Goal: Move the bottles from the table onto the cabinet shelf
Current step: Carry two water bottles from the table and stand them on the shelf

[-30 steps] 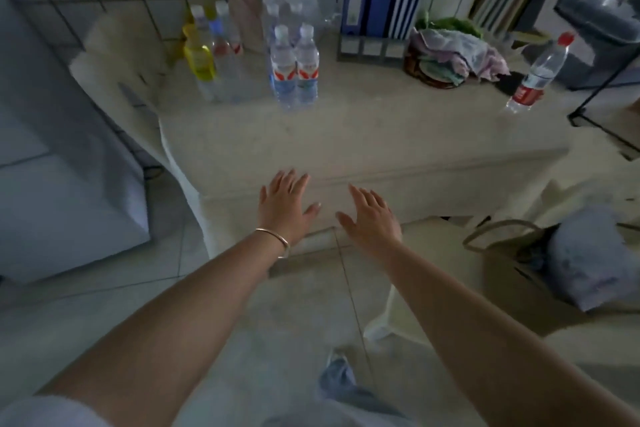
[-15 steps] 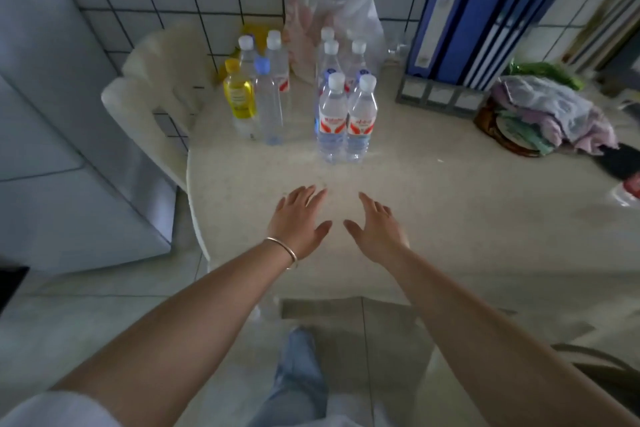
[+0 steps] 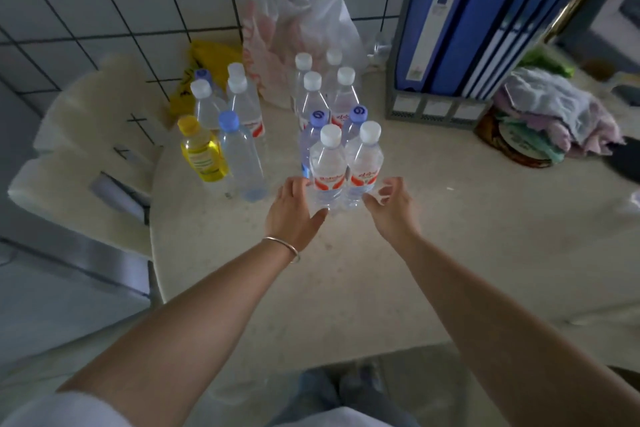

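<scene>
Seen from above, the left hand [image 3: 294,211] and right hand [image 3: 391,208] reach over the table [image 3: 381,270], fingers loosely spread and gripping nothing, one at each outer side of the two nearest bottles [image 3: 344,166], which stand upright and touching between them. Beyond the fingertips more bottles [image 3: 325,97] stand in tight pairs, and further to the left is a second cluster including a yellow bottle [image 3: 201,152]. Probably the hands bracket the front pair to lift both together; no cabinet shelf is visible.
</scene>
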